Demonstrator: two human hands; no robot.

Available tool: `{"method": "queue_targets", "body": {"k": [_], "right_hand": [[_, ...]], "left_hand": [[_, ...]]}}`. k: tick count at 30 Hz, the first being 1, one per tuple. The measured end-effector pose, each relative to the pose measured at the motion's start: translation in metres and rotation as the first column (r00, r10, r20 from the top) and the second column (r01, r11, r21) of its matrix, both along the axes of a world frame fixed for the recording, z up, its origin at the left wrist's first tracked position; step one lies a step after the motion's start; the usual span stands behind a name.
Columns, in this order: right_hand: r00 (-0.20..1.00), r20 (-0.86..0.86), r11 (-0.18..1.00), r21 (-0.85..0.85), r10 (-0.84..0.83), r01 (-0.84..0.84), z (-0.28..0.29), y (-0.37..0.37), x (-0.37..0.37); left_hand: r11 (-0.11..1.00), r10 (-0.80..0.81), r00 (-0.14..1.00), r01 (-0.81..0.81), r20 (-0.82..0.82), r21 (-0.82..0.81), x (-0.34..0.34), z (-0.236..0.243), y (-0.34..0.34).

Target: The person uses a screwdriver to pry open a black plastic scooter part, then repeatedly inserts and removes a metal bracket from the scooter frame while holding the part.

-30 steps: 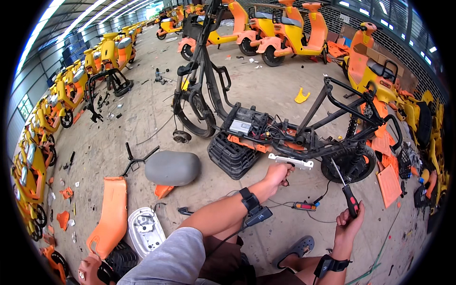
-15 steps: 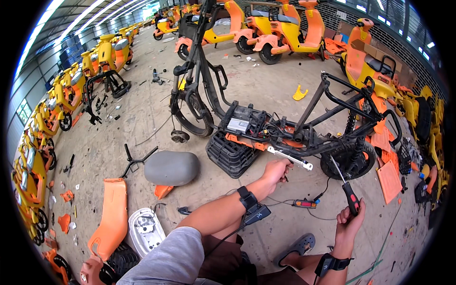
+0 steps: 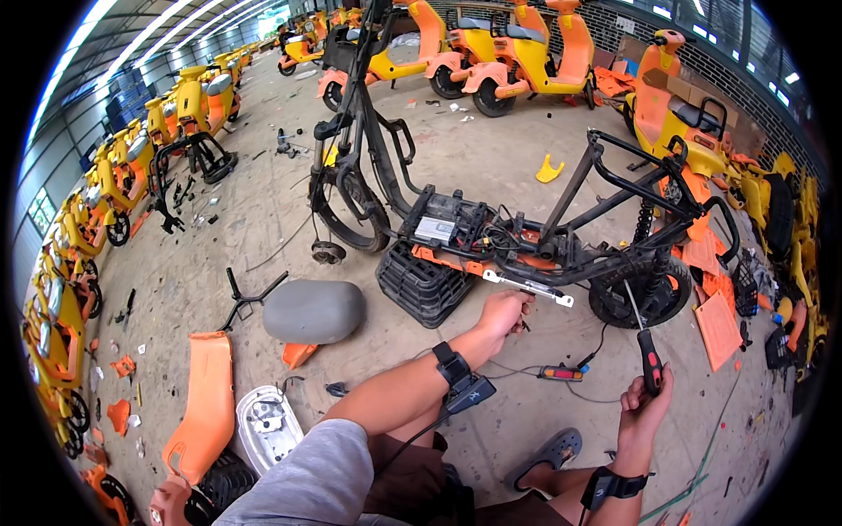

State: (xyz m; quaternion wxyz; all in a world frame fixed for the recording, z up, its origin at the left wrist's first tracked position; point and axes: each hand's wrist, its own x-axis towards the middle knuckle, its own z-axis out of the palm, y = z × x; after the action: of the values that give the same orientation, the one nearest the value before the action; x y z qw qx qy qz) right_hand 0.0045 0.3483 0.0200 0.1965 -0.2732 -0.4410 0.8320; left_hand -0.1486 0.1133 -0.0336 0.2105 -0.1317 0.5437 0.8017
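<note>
In my right hand (image 3: 645, 396) is a screwdriver (image 3: 650, 361) with a red and black handle. Its long shaft points up, its tip in front of the black rear wheel (image 3: 605, 302). My left hand (image 3: 506, 314) is closed at a slim silver metal bar (image 3: 529, 287) with flat white ends, under the side of the stripped scooter frame (image 3: 561, 250). The fingers partly hide how they grip it. A small dark piece shows below those fingertips. Above the bar runs an orange strip (image 3: 447, 260) along the frame, beside exposed wiring and a silver box (image 3: 434, 230).
A black crate (image 3: 421, 285) sits beneath the frame. On the floor are a grey seat (image 3: 314, 311), an orange panel (image 3: 206, 394), a white shell (image 3: 267, 430) and a small red and grey device (image 3: 560, 373) with a cable. Several orange-yellow scooters (image 3: 535, 57) stand behind.
The screwdriver's shaft has tilted more upright, its tip moving right. The silver bar has turned slightly at my left hand, which stays nearly in place. The whole view has shifted a little.
</note>
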Motion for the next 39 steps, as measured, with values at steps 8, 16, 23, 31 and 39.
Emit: {"method": "queue_targets", "body": {"k": [8,16,23,31,39], "right_hand": [[1.0,0.018,1.0,-0.025,0.02,-0.02,0.002,0.002,0.007],[0.995,0.064,0.992,-0.107,0.072,-0.065,0.004,-0.001,0.0],[0.994,0.02,0.979,-0.175,0.106,-0.101,-0.002,0.014,0.004],[0.992,0.06,0.985,-0.138,0.111,-0.102,0.004,0.0,-0.001],[0.994,0.005,0.979,-0.178,0.106,-0.103,-0.016,-0.007,-0.017]], "left_hand": [[0.999,-0.039,0.999,0.039,-0.009,-0.023,0.001,0.003,0.002],[0.977,-0.214,0.976,0.213,0.043,0.03,-0.001,0.005,-0.01],[0.981,-0.181,0.983,0.178,0.034,0.08,0.0,0.012,-0.003],[0.964,-0.256,0.965,0.26,-0.06,0.062,0.009,0.01,-0.003],[0.991,-0.135,0.991,0.135,-0.012,-0.002,0.018,0.008,0.041]]}}
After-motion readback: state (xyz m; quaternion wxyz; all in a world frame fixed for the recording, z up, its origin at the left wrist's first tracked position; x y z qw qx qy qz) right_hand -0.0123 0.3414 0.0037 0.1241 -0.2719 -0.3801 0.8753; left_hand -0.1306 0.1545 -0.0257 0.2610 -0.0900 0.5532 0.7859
